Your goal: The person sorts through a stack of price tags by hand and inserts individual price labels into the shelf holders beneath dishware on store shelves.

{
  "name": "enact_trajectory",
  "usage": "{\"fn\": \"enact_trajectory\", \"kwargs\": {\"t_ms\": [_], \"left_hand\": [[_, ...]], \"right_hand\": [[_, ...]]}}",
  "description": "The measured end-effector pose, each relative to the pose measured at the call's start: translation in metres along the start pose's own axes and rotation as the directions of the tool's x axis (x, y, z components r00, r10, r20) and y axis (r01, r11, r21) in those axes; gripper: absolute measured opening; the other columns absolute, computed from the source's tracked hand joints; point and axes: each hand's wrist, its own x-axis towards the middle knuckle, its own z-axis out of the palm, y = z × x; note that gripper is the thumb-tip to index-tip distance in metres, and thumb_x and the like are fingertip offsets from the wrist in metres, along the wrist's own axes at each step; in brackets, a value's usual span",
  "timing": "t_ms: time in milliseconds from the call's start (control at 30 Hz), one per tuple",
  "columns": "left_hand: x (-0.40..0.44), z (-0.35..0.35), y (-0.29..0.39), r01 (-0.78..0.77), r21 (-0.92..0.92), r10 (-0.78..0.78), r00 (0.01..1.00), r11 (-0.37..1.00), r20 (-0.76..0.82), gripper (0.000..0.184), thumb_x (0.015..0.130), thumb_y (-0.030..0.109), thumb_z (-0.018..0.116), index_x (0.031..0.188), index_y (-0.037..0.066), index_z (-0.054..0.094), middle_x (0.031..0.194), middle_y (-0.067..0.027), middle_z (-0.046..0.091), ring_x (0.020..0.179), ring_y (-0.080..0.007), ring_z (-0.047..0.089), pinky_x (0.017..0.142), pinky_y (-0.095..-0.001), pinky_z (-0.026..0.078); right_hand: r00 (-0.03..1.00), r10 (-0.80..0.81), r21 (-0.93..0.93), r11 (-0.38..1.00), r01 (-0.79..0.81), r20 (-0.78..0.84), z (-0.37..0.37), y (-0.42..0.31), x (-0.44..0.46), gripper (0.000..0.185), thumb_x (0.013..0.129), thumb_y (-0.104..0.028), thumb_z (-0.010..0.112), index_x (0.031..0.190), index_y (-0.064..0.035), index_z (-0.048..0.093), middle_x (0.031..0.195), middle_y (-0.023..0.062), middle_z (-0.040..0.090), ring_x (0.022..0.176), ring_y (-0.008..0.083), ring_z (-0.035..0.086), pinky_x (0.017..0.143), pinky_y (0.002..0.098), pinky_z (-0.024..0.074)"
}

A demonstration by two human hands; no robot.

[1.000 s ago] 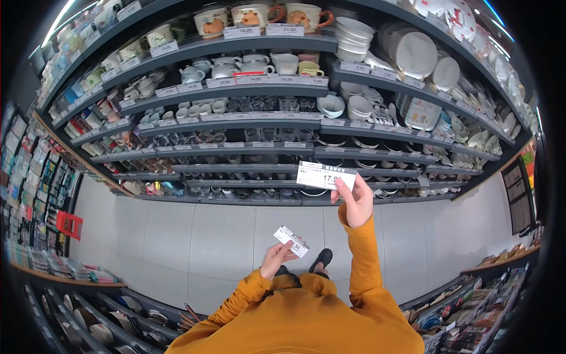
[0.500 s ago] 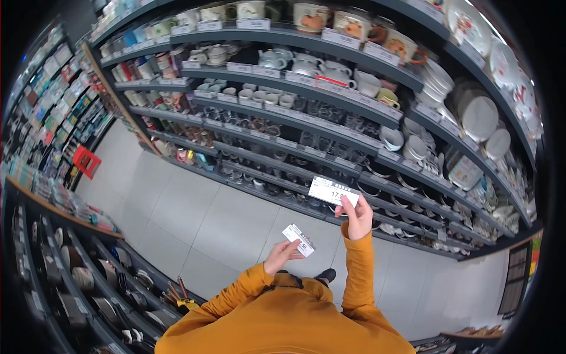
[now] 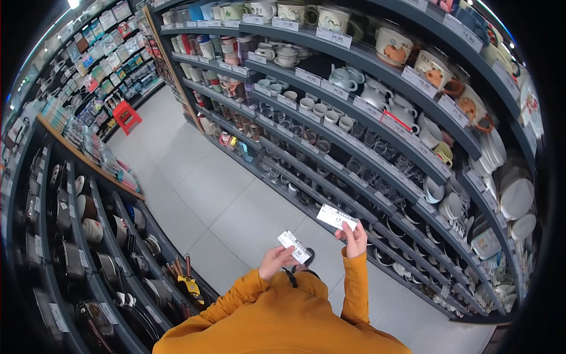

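Observation:
Between the thumb and fingers of my right hand (image 3: pixel 353 238) is a white price tag (image 3: pixel 333 216) with "17" legible and its last digits partly covered by the thumb. Lower and to the left, my left hand (image 3: pixel 276 260) pinches price tags (image 3: pixel 291 245), seemingly more than one overlapped, with "2.50" showing on top. Both hands are closed on their tags and held apart in front of my body, over the aisle floor. Mustard-coloured sleeves cover both arms.
On the right, a long shelf unit (image 3: pixel 377 200) carries mugs (image 3: pixel 394 46), teapots (image 3: pixel 346 77), glasses and plates (image 3: pixel 516 197). Pots and pans (image 3: pixel 72 261) fill the left shelves. A red stool (image 3: pixel 126 117) stands at the aisle's far end, on the tiled floor (image 3: pixel 194 189).
My view has turned left, so the shelves have shifted rightward and the red stool appears further into the frame. Both hands still hold their tags; the right one sits slightly lower.

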Motion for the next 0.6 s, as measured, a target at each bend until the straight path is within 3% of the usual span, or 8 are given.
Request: {"fn": "enact_trajectory", "kwargs": {"t_ms": [167, 300, 467, 600], "left_hand": [[0.024, 0.004, 0.014, -0.005, 0.053, 0.005, 1.000, 0.999, 0.000, 0.035, 0.096, 0.019, 0.053, 0.124, -0.003, 0.054, 0.112, -0.0094, 0.064, 0.096, -0.0171, 0.064, 0.084, -0.0253, 0.052], [0.067, -0.007, 0.015, -0.150, 0.010, 0.149, 0.987, 0.989, 0.054, 0.033, 0.095, 0.018, 0.055, 0.121, -0.002, 0.056, 0.109, -0.0083, 0.065, 0.097, -0.0144, 0.064, 0.084, -0.0256, 0.050], [0.111, -0.011, 0.054, -0.152, 0.053, 0.145, 0.983, 0.987, 0.112, 0.034, 0.095, 0.017, 0.055, 0.123, 0.000, 0.052, 0.115, -0.0084, 0.064, 0.097, -0.0125, 0.063, 0.081, -0.0235, 0.050], [0.132, -0.015, 0.097, -0.196, 0.054, 0.189, 0.975, 0.979, 0.119, 0.035, 0.095, 0.018, 0.054, 0.125, 0.001, 0.051, 0.117, -0.0085, 0.064, 0.097, -0.0118, 0.063, 0.080, -0.0236, 0.050]], "right_hand": [[0.999, 0.035, 0.012, 0.999, -0.035, -0.036, 0.003, 0.002, 0.038, 0.018, 0.093, -0.010, 0.057, 0.106, 0.0030, 0.056, 0.090, 0.0106, 0.065, 0.075, 0.0131, 0.062, 0.064, 0.0255, 0.0506], [0.999, -0.049, -0.105, 0.993, 0.047, -0.010, 0.016, 0.000, 0.082, 0.018, 0.091, -0.008, 0.060, 0.104, 0.0036, 0.057, 0.094, 0.0102, 0.065, 0.079, 0.0111, 0.061, 0.066, 0.0245, 0.0502], [0.995, -0.086, -0.078, 0.993, 0.090, 0.054, 0.048, -0.035, 0.127, 0.043, 0.087, 0.002, 0.062, 0.127, -0.0023, 0.045, 0.103, 0.0127, 0.064, 0.084, 0.0120, 0.063, 0.070, 0.0221, 0.0500], [0.991, -0.072, -0.141, 0.986, 0.088, 0.115, 0.057, -0.022, 0.171, 0.033, 0.089, -0.002, 0.060, 0.120, -0.0017, 0.050, 0.102, 0.0108, 0.064, 0.084, 0.0098, 0.061, 0.071, 0.0216, 0.0491]]}}
